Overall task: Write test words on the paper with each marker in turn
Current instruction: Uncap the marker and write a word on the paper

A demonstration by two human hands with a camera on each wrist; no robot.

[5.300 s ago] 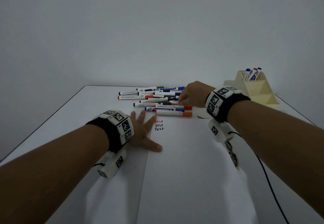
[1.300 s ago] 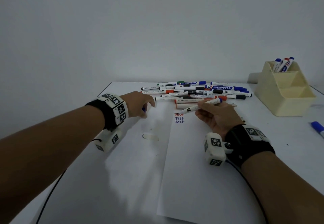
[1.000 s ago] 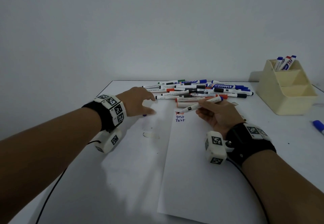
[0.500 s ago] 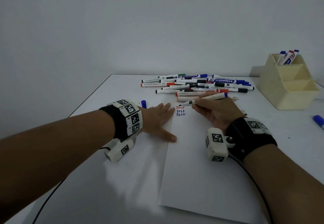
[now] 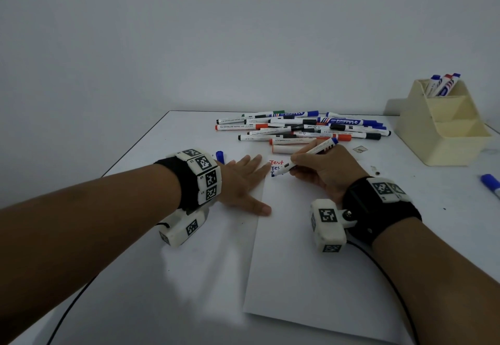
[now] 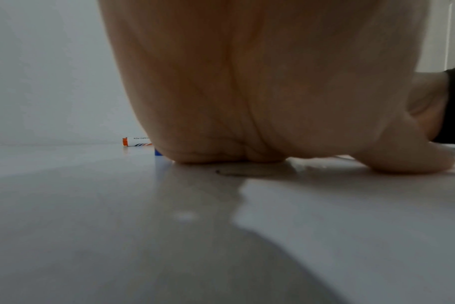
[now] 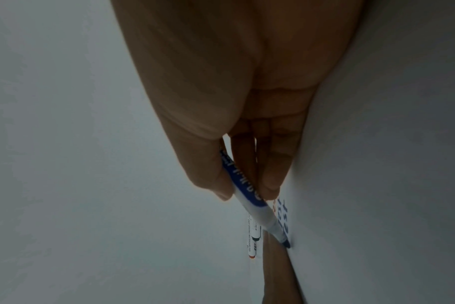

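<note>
A white paper sheet lies on the table with "Test" written in red and blue lines beneath it. My right hand pinches an uncapped blue marker; its tip is down at the third line. In the right wrist view the marker is held between thumb and fingers, its tip touching the paper beside the written words. My left hand lies flat with spread fingers on the paper's left edge. A blue cap lies just beyond the left wrist.
A pile of several markers lies beyond the paper. A cream tiered holder with three markers stands at the back right. One blue marker lies near the right edge. The table's left edge runs diagonally.
My left hand left the blue cap on the table and came down flat on the paper's edge. My right hand lowered the marker tip onto the paper under the written words.
</note>
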